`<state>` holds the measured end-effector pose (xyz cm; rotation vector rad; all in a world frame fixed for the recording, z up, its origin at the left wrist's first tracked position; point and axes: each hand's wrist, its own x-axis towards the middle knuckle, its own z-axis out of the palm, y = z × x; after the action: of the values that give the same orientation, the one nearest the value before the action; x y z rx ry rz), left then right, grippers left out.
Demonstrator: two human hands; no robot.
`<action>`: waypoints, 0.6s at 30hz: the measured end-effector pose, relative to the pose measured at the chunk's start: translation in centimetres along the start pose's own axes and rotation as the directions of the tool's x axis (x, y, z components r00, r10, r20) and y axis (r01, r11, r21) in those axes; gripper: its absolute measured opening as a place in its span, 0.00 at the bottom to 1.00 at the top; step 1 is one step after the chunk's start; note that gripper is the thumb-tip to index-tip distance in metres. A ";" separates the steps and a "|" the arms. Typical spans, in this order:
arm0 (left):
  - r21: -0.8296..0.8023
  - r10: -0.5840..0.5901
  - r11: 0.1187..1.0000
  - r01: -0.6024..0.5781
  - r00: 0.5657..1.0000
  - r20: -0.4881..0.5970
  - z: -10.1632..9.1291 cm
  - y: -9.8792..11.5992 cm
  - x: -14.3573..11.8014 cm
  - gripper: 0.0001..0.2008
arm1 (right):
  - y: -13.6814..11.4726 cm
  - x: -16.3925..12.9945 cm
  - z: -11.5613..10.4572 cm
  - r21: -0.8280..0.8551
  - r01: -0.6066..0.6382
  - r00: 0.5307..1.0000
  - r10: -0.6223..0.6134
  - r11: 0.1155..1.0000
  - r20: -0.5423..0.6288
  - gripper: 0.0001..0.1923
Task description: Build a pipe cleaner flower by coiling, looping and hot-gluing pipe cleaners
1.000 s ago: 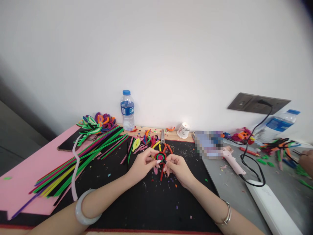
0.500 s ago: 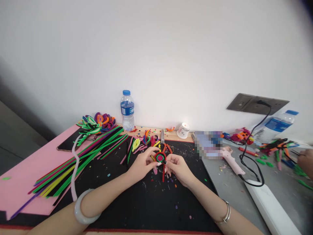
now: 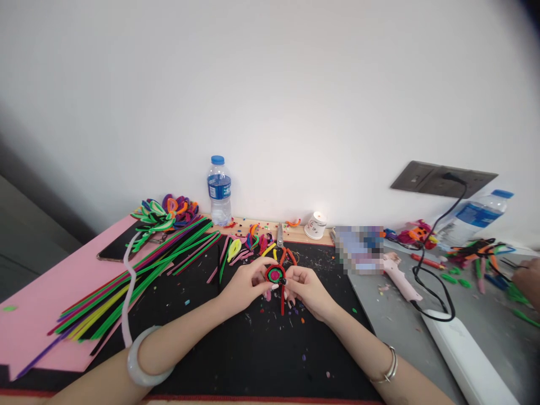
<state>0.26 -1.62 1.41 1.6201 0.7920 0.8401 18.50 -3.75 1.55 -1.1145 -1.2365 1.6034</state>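
Between my fingertips is a small round pipe-cleaner coil [image 3: 275,274], ringed red on the outside with green, black and pink inside; a red tail hangs down from it. My left hand [image 3: 250,281] pinches its left side with thumb and forefinger. On its lower right side, my right hand [image 3: 307,289] grips the coil where the tail leaves it. Just behind my hands lie orange-handled pliers [image 3: 288,256] and short bent pipe cleaners [image 3: 235,249]. A black mat [image 3: 228,349] with scattered fuzz bits is underneath.
Long pipe cleaners [image 3: 139,281] lie across a pink sheet [image 3: 29,315] at left, beside a phone [image 3: 118,243]. A water bottle [image 3: 219,194] and paper cup [image 3: 316,226] stand at the wall. To the right are a corded glue gun [image 3: 403,278], a white box [image 3: 468,354] and another person's hand [image 3: 527,281].
The coil has shifted very slightly left and its face has turned a little between my fingers. Both hands keep nearly the same place and hold.
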 end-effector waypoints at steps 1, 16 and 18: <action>-0.002 0.002 1.000 -0.002 1.000 -0.002 0.0 0.0 0.0 0.17 | 0.0 0.0 0.0 0.002 0.003 1.000 -0.003 1.000 0.004 0.15; -0.017 0.006 1.000 -0.006 1.000 -0.017 0.1 0.2 -0.1 0.14 | 0.3 0.1 -0.2 -0.003 -0.002 1.000 0.002 1.000 0.011 0.14; -0.015 0.008 1.000 -0.009 1.000 -0.017 0.0 0.1 0.0 0.14 | 0.4 0.2 -0.3 -0.001 -0.001 1.000 0.001 1.000 0.014 0.14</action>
<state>0.29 -1.70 1.52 1.6060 0.7900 0.8652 18.69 -3.60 1.10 -1.1067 -1.2461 1.6135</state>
